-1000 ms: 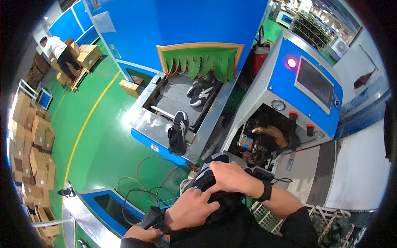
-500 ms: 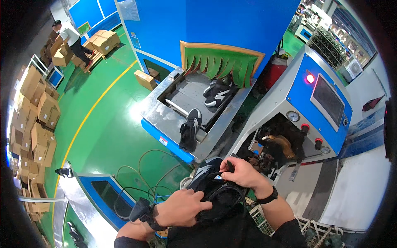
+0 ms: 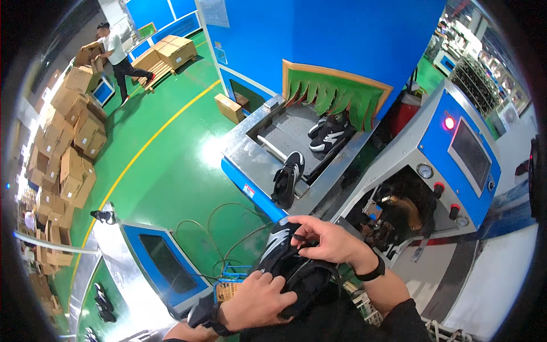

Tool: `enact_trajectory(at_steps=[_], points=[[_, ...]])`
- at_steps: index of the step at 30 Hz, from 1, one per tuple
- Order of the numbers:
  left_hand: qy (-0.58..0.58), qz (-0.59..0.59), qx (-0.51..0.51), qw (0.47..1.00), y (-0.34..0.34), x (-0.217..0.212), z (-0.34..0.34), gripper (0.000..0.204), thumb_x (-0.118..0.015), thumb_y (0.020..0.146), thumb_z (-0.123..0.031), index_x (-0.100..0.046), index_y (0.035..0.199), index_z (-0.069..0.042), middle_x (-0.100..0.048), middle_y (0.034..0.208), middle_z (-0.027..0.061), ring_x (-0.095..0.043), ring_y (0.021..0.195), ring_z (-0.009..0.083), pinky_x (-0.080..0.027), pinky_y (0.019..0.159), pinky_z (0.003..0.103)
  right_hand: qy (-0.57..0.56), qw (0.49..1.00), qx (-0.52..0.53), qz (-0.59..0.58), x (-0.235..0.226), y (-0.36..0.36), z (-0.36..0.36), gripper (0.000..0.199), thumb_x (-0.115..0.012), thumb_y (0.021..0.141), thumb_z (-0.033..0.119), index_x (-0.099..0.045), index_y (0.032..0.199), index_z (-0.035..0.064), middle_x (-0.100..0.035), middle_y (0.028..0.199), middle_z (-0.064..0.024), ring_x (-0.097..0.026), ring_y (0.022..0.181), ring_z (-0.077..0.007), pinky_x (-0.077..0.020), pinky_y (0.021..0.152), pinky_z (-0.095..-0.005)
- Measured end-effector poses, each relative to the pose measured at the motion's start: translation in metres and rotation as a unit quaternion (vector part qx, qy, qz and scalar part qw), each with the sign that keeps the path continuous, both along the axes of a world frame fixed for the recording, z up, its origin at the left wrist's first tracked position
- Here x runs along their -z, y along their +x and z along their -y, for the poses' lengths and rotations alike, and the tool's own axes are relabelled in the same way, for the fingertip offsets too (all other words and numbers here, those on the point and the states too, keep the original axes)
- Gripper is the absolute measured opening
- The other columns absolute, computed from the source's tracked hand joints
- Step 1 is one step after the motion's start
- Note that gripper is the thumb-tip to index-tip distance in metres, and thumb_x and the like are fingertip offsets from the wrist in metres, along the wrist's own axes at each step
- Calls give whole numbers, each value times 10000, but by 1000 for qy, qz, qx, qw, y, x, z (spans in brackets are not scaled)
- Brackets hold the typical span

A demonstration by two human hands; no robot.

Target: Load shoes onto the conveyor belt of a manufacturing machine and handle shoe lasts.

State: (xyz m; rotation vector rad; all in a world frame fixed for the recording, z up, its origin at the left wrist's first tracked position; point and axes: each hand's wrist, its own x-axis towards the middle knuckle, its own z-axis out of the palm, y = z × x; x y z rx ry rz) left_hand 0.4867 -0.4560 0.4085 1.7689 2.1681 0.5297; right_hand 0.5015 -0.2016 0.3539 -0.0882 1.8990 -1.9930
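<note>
A black shoe with white stripes (image 3: 293,265) is held close to my body, low in the head view. My left hand (image 3: 259,299) grips its lower side from below. My right hand (image 3: 325,239) pinches the top of the shoe near its opening. Ahead, another black and white shoe (image 3: 288,178) hangs over the front edge of a grey conveyor tray (image 3: 250,159). Two more black shoes (image 3: 330,132) lie at the mouth of a blue tunnel machine (image 3: 342,51) under green fringe flaps (image 3: 333,94).
A blue and grey machine (image 3: 456,154) with a red lamp, a screen and knobs stands to the right. Cables lie on the green floor (image 3: 171,171). Stacked cardboard boxes (image 3: 68,148) line the left. A person (image 3: 117,54) handles boxes far off. A second conveyor (image 3: 119,268) runs at lower left.
The view has swung, so the machines sit further right and lower. My right hand has shifted from covering the shoe to pinching its top. My left hand keeps its grip.
</note>
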Motion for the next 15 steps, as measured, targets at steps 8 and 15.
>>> enact_trajectory(at_steps=[8, 15], points=[[-31, -33, -47, 998, 16, -15, 13, 351, -781, 655, -399, -604, 858, -174, -530, 784, 49, -573, 706, 226, -415, 638, 361, -84, 995, 15, -59, -4, -12, 27, 746, -637, 831, -97, -371, 1498, 104, -519, 1076, -46, -589, 962, -140, -498, 901, -303], [-33, -7, -110, 993, 3, 2, 26, 370, -790, 704, -458, -627, 916, -203, -528, 801, 50, -598, 742, 245, -443, 645, 387, 41, 995, -9, -86, -1, -28, 31, 797, -605, 791, -56, -309, 1524, 51, -514, 1276, -133, -567, 1148, -208, -459, 1042, -365]])
